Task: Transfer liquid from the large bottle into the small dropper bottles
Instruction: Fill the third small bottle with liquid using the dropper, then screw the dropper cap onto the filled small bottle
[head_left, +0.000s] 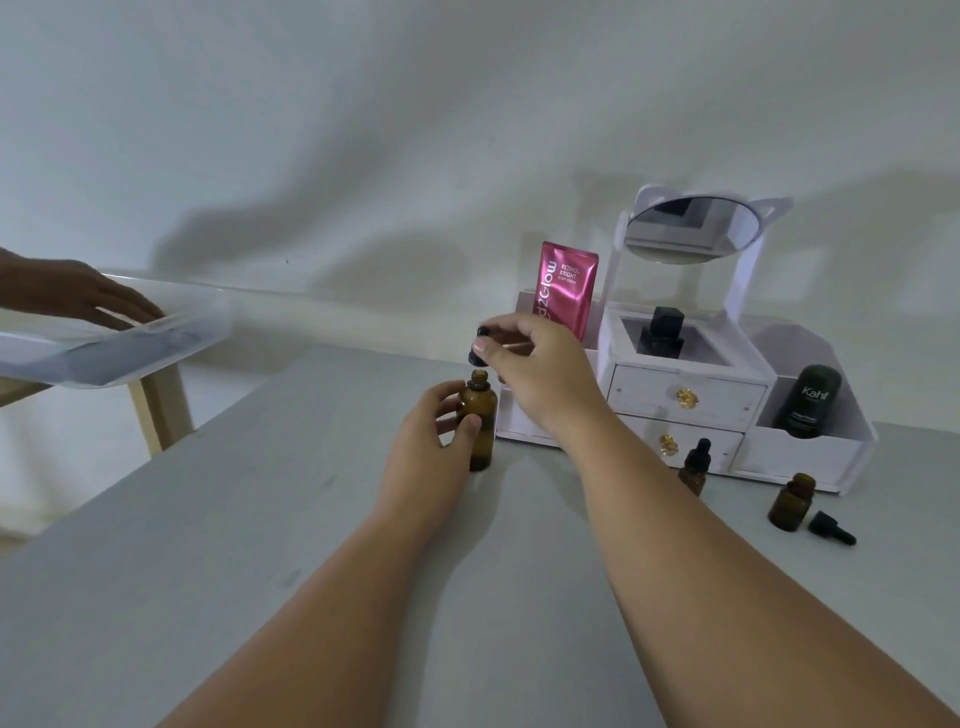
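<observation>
Pink sachet reads "RETINOL BRIGHT"; dark bottle reads "Kahf".

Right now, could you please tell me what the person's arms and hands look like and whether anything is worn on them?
Both arms are bare: the left forearm and right forearm show no sleeve up to the frame's edge. Neither the left hand nor the right hand wears a glove, and I see no watch, bracelet or ring. The right thumbnail looks short and unpainted.

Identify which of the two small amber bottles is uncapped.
The rightmost small amber bottle: its neck is open and its black dropper cap lies beside it. The other small bottle has its dropper on.
</observation>
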